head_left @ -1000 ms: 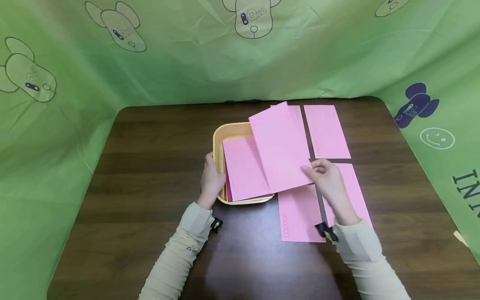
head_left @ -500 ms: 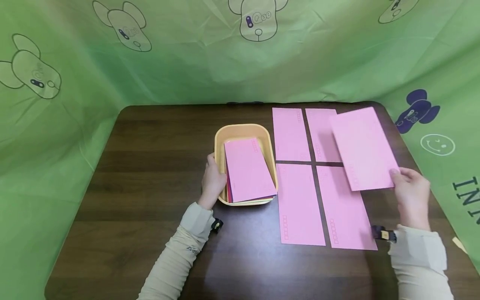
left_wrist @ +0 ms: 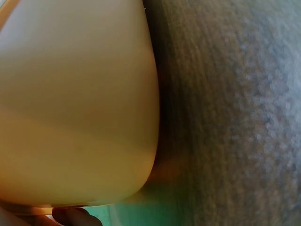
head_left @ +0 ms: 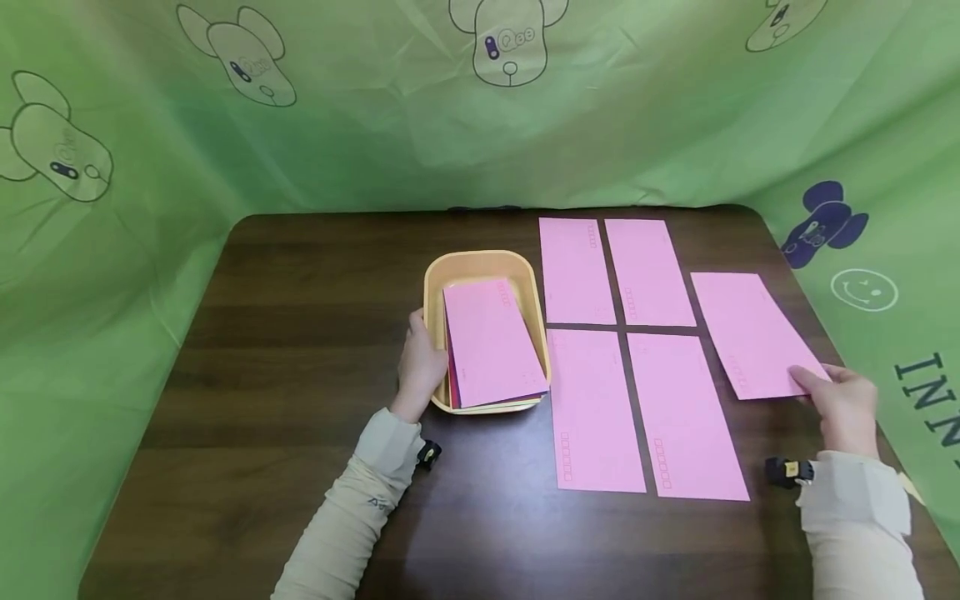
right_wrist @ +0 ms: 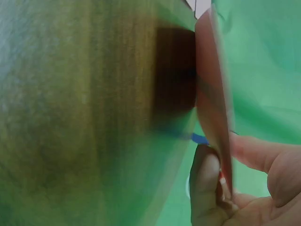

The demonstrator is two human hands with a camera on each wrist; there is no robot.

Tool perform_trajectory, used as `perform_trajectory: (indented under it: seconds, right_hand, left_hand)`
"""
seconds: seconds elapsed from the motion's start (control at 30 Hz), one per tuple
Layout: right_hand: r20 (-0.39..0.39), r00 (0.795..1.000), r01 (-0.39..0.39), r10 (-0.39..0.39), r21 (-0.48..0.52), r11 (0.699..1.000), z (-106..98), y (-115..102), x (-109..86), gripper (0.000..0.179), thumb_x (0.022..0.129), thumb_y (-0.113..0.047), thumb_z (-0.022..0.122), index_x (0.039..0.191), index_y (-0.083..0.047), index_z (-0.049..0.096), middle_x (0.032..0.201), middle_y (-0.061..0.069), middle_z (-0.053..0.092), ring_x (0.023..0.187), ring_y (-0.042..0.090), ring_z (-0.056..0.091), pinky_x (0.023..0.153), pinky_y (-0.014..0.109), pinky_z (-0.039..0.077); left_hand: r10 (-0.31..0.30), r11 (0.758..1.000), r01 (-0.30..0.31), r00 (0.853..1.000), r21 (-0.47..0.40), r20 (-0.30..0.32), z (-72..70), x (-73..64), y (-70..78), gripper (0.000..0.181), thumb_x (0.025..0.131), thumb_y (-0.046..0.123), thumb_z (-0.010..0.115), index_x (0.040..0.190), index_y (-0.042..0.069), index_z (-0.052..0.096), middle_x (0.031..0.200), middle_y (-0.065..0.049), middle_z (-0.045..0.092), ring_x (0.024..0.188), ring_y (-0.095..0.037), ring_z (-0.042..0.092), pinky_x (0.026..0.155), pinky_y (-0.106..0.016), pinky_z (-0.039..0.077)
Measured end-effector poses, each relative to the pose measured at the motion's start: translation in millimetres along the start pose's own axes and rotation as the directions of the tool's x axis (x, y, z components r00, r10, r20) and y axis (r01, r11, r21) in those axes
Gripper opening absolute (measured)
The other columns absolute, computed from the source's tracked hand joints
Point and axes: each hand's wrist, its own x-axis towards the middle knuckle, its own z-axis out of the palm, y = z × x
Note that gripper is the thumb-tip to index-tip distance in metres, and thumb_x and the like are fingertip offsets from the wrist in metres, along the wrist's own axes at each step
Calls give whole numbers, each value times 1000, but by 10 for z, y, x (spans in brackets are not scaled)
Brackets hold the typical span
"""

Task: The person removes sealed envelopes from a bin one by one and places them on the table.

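Observation:
My right hand (head_left: pixel 847 404) pinches a pink envelope (head_left: pixel 753 333) by its near right corner, thumb on top and fingers beneath. In the right wrist view the envelope (right_wrist: pixel 214 89) stands a little off the table, casting a dark shadow there. At the left side of a cream plastic basket (head_left: pixel 480 262), my left hand (head_left: pixel 422 367) grips the wall. Inside the basket lies a slanted stack of envelopes, a pink one (head_left: pixel 495 346) on top, with red, dark and pale edges showing below. The basket's outer wall (left_wrist: pixel 80 103) fills much of the left wrist view.
Several pink envelopes lie flat in two columns between basket and right hand, among them a far-left one (head_left: pixel 576 271) and a near-right one (head_left: pixel 686 417). The dark wooden table (head_left: pixel 300 333) is walled by green printed cloth (head_left: pixel 420 142) at the back and sides.
My right hand has carried the pink envelope from above the basket over to the right of the two columns, then lowered it toward the table. The left hand stays on the basket.

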Motion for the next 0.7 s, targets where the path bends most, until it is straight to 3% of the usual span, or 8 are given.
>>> perform_trajectory:
  seconds: [0.03,0.1,0.17,0.4,0.7]
  right_hand:
    - [5,1000,10,-10,-61,998,-7,15,18,31,88,-24,63,109,-1,62,55,-25,49,52,-7,48,52,14,40]
    - [10,1000,26,-25,-197,980,-21,35,47,63,88,-27,62,131,14,43,59,-28,43,58,-8,43,55,14,39]
    - [26,999,30,-24,-241,970,-28,52,69,75,88,-27,62,138,19,30,59,-29,43,58,-10,43,54,13,40]
    - [18,1000,-2,6,-240,971,-13,92,64,73,87,-23,61,137,19,29,44,-27,48,48,-13,48,54,10,34]
    - [6,1000,-20,24,-351,936,-22,92,66,75,87,-30,62,138,17,32,54,-24,42,52,-14,39,60,18,33]
  left_hand:
    - [1,1000,-1,1000,1,0,-1,0,0,66,85,-3,53,144,12,27,124,-20,51,104,-35,57,84,-48,48]
    - [2,1000,-2,1000,0,-2,-2,1,3,65,86,-2,52,144,12,27,123,-20,51,104,-35,57,84,-48,48]
    - [-3,1000,3,1000,-1,-4,-2,2,7,65,86,-2,52,144,13,27,123,-20,51,105,-35,57,84,-48,48]
    - [-7,1000,7,1000,-2,-5,11,-2,14,67,84,-4,51,144,13,28,125,-21,51,106,-35,57,85,-48,48]
    - [-11,1000,12,1000,20,-11,-1,-9,25,65,85,-4,51,143,13,27,125,-21,51,105,-36,57,83,-48,48]
